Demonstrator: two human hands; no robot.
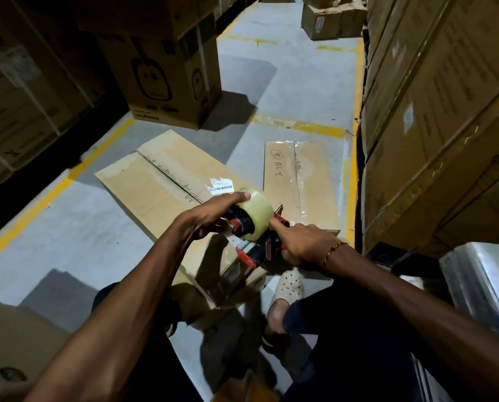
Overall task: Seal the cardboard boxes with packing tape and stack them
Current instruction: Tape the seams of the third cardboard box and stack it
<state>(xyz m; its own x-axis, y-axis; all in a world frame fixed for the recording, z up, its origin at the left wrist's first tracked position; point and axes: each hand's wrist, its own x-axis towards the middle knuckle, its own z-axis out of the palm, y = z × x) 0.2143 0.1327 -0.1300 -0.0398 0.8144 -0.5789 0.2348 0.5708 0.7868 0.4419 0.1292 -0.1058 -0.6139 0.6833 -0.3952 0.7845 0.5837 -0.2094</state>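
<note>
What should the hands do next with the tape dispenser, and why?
Probably pull a tape end free. The left hand grips the tape roll, the right hand holds the tape dispenser handle, and it hangs above the flattened cardboard box, not laid on any seam.

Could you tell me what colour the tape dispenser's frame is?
Red, on the tape dispenser, seen from the head view.

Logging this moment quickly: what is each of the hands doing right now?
Left hand: fingers curled over the tape roll, holding it.
Right hand: grips the tape dispenser at its handle, index finger extended toward the roll.
</note>
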